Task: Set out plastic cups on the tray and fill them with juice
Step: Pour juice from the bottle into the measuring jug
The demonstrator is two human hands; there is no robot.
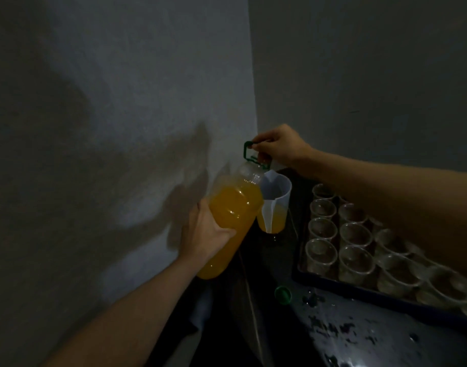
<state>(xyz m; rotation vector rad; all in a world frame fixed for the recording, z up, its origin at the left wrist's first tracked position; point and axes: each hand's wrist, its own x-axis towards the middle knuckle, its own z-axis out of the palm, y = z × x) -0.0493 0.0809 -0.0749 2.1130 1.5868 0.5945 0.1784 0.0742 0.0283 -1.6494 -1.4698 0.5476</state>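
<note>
A large clear bottle of orange juice (232, 215) is tilted with its neck toward a translucent plastic jug (274, 205) that holds a little juice. My left hand (204, 234) grips the bottle's lower body from the left. My right hand (280, 147) holds the bottle's green carry handle (249, 152) at the neck. To the right, several clear plastic cups (355, 263) stand in rows on a dark blue tray (359, 290); they look empty. My right forearm crosses above the tray's far cups.
A green bottle cap (282, 294) lies on the dark speckled counter (359, 337) in front of the tray. Grey walls meet in a corner just behind the jug. The scene is dim.
</note>
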